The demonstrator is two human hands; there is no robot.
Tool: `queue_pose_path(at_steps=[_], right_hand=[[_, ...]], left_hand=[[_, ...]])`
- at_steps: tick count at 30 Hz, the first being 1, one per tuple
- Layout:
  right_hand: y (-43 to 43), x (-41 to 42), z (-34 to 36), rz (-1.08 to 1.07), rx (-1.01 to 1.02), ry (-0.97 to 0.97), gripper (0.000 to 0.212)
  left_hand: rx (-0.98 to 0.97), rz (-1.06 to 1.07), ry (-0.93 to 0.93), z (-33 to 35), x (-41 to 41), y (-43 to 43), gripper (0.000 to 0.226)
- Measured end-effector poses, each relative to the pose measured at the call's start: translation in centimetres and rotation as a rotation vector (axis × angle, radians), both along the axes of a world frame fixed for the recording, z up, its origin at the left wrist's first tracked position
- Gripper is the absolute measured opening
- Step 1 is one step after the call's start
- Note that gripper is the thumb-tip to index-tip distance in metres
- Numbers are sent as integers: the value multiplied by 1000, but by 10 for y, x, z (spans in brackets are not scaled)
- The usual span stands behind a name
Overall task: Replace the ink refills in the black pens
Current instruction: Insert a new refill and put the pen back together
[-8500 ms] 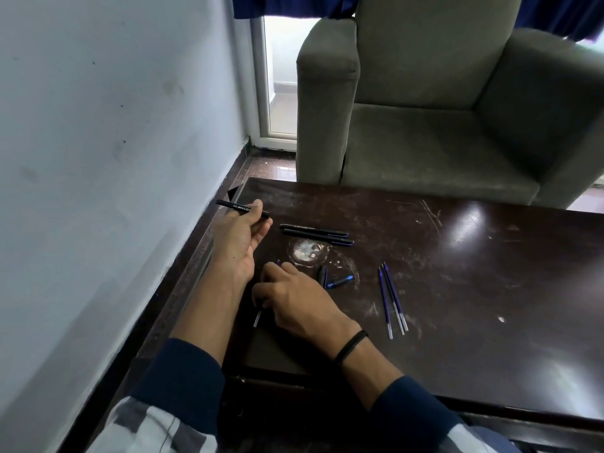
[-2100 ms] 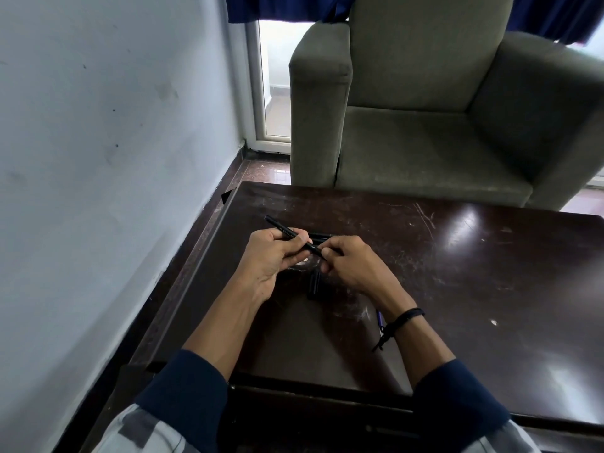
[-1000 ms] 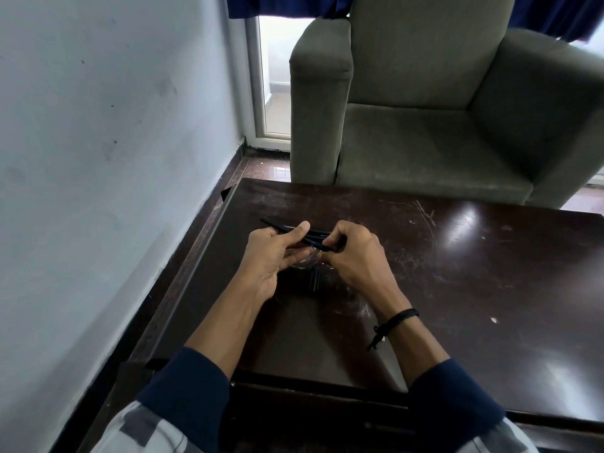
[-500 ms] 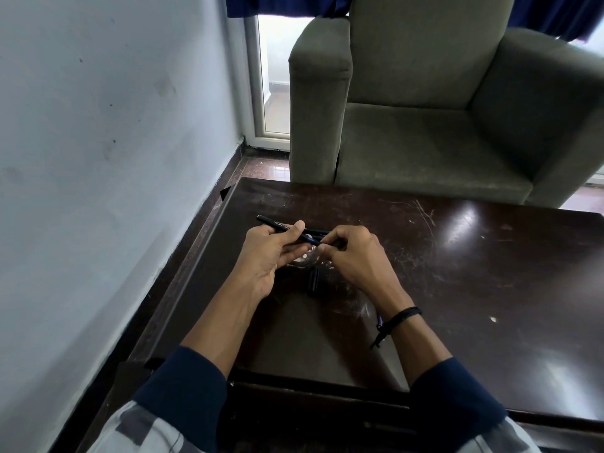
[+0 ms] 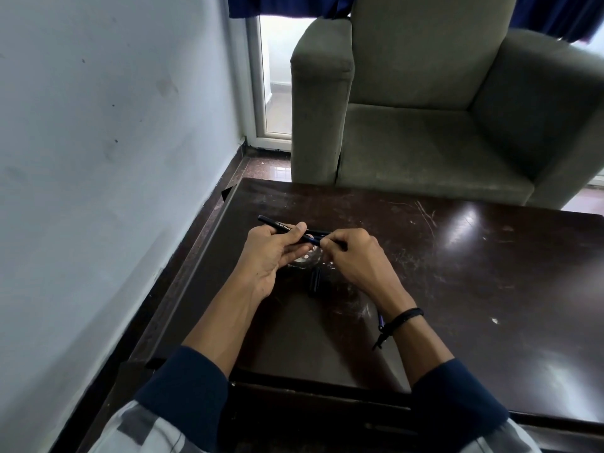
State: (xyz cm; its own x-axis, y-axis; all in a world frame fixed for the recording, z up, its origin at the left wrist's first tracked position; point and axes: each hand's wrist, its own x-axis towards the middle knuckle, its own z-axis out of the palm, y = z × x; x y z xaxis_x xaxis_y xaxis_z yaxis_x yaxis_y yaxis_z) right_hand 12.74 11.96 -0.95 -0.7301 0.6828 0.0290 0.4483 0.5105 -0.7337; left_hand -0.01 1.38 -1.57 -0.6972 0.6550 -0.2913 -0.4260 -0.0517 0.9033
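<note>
My left hand (image 5: 273,253) grips a black pen barrel (image 5: 277,225) that points up and to the left above the dark table (image 5: 474,289). My right hand (image 5: 354,256) pinches the pen's front end, where a bit of blue refill (image 5: 314,238) shows between the two hands. A black pen cap (image 5: 314,283) lies on the table just below the hands. Another black pen (image 5: 318,232) on the table peeks out behind the fingers. A blue refill end (image 5: 380,319) shows beside my right wrist; the rest is hidden by my arm.
A round glassy patch (image 5: 305,259) sits on the table under the hands. A grey-green armchair (image 5: 425,125) stands right behind the table's far edge. A pale wall (image 5: 98,191) runs close along the table's left side.
Since 8.5 s ago both hands came together over the table's middle on one pen. Over the last second the pen barrel shifted slightly in my left hand; the hands stay joined at its front end.
</note>
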Motion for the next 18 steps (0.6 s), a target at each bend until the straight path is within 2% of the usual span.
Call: queue_pose_path(at_steps=[5,11,16,18], right_hand=[[1,2,1,-20,0,39,20],[1,0,-1,-40,10,35,4],[2,1,0,-16,9,43,19],[2,1,0,-34,19,49,17]], left_hand=[[2,4,4,1,0,0,15],[0,3,7,0,1,0,15],[7,5,5,1,0,0,14],[7,4,12,0,0,0,14]])
